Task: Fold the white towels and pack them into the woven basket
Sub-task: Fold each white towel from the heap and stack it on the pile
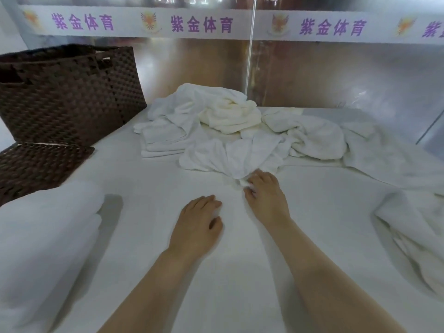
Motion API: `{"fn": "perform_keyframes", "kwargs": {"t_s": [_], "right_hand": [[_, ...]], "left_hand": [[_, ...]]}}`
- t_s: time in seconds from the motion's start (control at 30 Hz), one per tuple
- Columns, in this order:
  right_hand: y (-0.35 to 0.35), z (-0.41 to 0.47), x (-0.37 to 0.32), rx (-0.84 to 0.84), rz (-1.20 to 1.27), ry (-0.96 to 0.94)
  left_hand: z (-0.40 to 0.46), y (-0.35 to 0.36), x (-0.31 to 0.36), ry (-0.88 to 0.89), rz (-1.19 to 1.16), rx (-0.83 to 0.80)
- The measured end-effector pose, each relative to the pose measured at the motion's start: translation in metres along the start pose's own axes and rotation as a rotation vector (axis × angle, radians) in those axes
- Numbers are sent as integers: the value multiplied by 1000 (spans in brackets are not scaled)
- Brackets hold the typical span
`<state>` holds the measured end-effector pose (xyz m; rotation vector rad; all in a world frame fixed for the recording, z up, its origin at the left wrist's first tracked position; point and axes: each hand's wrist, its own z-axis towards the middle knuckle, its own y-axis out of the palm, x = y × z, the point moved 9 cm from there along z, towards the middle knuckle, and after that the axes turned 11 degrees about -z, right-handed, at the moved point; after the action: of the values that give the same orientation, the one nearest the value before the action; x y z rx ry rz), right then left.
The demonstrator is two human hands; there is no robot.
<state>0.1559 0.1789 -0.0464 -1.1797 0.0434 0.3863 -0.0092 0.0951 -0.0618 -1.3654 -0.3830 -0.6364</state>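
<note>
A crumpled white towel (230, 155) lies mid-table, bunched to a point at its near edge. My right hand (264, 195) pinches that bunched corner with curled fingers. My left hand (199, 222) lies on the white table surface just left of it, fingers loosely bent, holding nothing I can see. The dark brown woven basket (72, 92) stands at the far left, its lid (36, 167) lying flat in front of it. A small stack of folded white towels (163, 140) sits right of the basket. A heap of unfolded white and cream towels (228, 111) lies behind.
A rolled or folded white towel (45, 236) lies at the near left. More loose white cloth (413, 236) hangs at the near right edge. Another rumpled towel (317, 138) spreads to the far right. A glass wall with a purple-lettered banner (204, 24) closes the back.
</note>
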Motion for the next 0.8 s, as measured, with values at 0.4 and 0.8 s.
{"fn": "perform_keyframes", "kwargs": {"t_s": [0.4, 0.8], "right_hand": [[-22, -63, -49, -84, 218, -321], [-55, -65, 80, 126, -178, 264]], "left_hand": [[4, -16, 3, 231, -136, 170], [-14, -85, -51, -236, -637, 595]]}}
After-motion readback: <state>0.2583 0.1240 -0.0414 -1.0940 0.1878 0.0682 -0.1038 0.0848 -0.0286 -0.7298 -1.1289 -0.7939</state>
